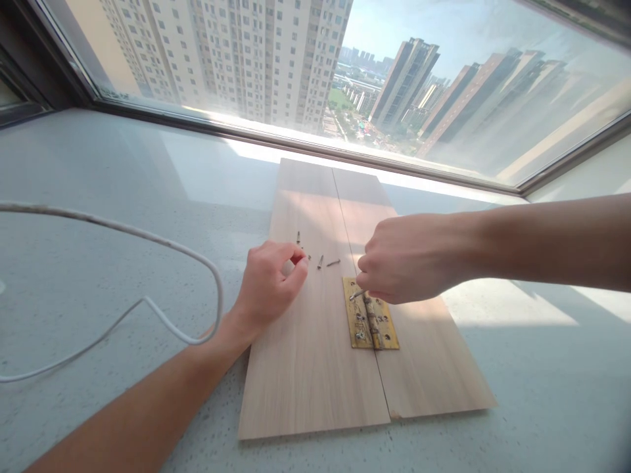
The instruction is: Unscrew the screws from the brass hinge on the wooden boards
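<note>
Pale grey speckled stone sill [98, 276] under a wide window [444, 79], with tower blocks outside and strong sun along the far edge. Two light wooden boards [305, 368] lie flat on it, long edges butted, the seam running away from the camera. Rectangular brass hinge [387, 332] sits across that seam about mid-length, knuckle on the joint. Several screws are already seated in its leaves.

Right hand [404, 263] comes in from the right, above the seam and the right board, knuckles up, fingers clenched round a small silver screw [357, 295]. Only the screw's end shows, poking out below the fingers at the top of the hinge's left leaf. Can't tell if it's touching or just above.

Left hand [273, 282] is at the left board's outer edge, fingers curled, thumb and forefinger tips pinched together. Can't tell if anything is between them. Loose silver screws [334, 263] lie scattered on the left board just beside those fingertips, between the two hands. One more lies further up the board.

Thin white cable [148, 236] loops across the view left of the boards and crosses in front of the left wrist.
</note>
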Action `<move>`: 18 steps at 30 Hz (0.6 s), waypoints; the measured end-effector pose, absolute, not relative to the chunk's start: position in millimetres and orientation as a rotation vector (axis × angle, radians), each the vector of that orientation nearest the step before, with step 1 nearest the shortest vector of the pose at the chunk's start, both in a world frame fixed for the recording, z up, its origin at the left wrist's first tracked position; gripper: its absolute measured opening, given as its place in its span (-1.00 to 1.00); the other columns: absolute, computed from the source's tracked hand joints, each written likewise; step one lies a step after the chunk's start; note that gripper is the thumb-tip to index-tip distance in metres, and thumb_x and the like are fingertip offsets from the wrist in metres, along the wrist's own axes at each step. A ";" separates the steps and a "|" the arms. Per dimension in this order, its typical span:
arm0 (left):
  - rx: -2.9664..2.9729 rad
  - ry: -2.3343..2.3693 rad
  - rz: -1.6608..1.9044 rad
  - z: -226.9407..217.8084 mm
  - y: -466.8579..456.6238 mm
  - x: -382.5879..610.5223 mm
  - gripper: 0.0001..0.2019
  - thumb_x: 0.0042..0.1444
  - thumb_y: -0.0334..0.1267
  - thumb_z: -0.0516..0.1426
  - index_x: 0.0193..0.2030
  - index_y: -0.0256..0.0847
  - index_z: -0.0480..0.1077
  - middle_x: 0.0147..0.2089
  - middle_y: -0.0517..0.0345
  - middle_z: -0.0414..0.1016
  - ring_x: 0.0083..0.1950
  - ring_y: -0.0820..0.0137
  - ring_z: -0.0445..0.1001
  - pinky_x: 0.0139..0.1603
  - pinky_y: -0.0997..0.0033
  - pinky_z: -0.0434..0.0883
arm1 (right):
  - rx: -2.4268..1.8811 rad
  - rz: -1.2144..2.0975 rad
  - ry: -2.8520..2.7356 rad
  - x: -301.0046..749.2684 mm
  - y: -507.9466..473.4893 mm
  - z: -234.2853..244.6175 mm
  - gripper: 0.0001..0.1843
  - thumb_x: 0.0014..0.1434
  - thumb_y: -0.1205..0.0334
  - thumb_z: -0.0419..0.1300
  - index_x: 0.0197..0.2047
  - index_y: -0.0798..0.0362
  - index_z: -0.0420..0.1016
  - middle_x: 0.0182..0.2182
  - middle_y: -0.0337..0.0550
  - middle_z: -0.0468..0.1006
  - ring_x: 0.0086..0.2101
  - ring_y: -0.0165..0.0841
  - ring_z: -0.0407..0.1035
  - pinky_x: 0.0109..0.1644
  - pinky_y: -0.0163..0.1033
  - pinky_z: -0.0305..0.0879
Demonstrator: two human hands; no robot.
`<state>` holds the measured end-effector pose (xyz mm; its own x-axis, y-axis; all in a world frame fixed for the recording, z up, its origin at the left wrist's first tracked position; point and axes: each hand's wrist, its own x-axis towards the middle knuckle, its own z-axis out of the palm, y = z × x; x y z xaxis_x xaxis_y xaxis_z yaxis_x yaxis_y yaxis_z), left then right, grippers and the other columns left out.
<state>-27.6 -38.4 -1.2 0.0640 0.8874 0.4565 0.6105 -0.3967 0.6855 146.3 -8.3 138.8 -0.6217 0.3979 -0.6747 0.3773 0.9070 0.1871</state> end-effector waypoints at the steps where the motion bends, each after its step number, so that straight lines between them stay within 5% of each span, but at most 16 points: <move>1: 2.037 1.504 1.250 -1.2 -38.0 -27.5 -0.87 0.11 -0.31 0.08 -0.42 -0.20 0.41 -0.36 0.20 0.55 -0.26 0.35 0.46 -0.12 0.32 0.26 | 0.598 0.048 2.319 146.6 -9.8 139.1 -0.65 0.20 0.25 0.03 -0.62 0.05 0.31 -0.69 -0.30 0.22 -0.61 -0.46 -0.01 -0.42 -0.16 -0.14; 4: 2.033 1.505 1.241 -1.6 -37.3 -27.2 -0.86 0.11 -0.30 0.07 -0.42 -0.19 0.41 -0.36 0.19 0.55 -0.26 0.34 0.46 -0.12 0.31 0.27 | 1.014 0.027 2.232 142.9 -15.8 139.7 -0.55 0.24 0.12 -0.09 -0.64 0.05 0.23 -0.68 -0.22 0.22 -0.63 -0.43 0.05 -0.49 -0.19 -0.09; 9: 2.033 1.492 1.251 -2.4 -38.6 -27.6 -0.85 0.11 -0.28 0.06 -0.42 -0.18 0.41 -0.36 0.18 0.55 -0.28 0.34 0.46 -0.14 0.33 0.30 | 1.630 -0.482 1.783 141.5 -9.0 138.5 -0.72 0.15 0.11 0.02 -0.54 0.03 0.23 -0.62 -0.25 0.21 -0.66 -0.47 0.05 -0.57 -0.25 -0.04; 13: 2.046 1.486 1.254 -2.3 -37.8 -27.6 -0.85 0.11 -0.27 0.07 -0.43 -0.19 0.41 -0.37 0.19 0.55 -0.28 0.34 0.46 -0.14 0.33 0.29 | 1.640 -0.618 1.656 142.9 0.6 136.7 -0.74 0.14 0.16 -0.01 -0.53 0.04 0.31 -0.68 -0.34 0.10 -0.69 -0.52 -0.11 -0.59 -0.27 -0.08; 18: 2.046 1.495 1.239 -1.8 -36.6 -27.4 -0.85 0.11 -0.27 0.07 -0.43 -0.19 0.41 -0.37 0.19 0.55 -0.29 0.34 0.46 -0.12 0.30 0.28 | 1.484 -0.323 1.895 136.1 -11.9 134.8 -0.71 0.09 0.20 0.05 -0.63 0.06 0.33 -0.67 -0.24 0.17 -0.64 -0.41 0.08 -0.54 -0.21 -0.02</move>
<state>-27.4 -36.6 -1.8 0.0769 0.8878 0.4538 0.6108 -0.4017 0.6823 136.1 -11.9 134.8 -0.1006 0.7505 -0.6532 0.9244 0.3132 0.2176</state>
